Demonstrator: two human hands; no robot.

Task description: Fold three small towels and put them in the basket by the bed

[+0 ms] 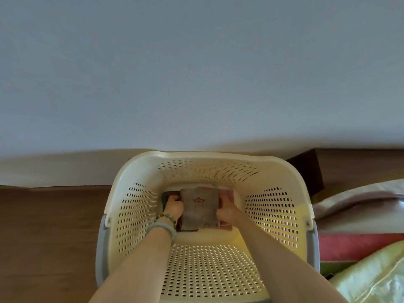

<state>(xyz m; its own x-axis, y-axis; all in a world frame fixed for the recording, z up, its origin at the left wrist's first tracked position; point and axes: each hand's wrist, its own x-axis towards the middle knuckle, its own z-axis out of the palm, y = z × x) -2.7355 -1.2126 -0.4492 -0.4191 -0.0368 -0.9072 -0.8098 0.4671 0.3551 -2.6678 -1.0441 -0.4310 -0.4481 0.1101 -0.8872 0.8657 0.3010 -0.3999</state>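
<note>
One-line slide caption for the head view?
Both hands, left and right, set folded towels at the bottom of the perforated cream basket.

Cream perforated plastic basket [140, 206]; folded brown-grey towel [200, 207] bearing a star outline; pale green bracelets [166, 224]; dark wood floor [48, 237].

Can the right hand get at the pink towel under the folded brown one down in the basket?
Probably yes. The right hand already grips the brown towel beside the pink towel, whose edge shows uncovered. The basket is open-topped, so nothing blocks it.
</note>
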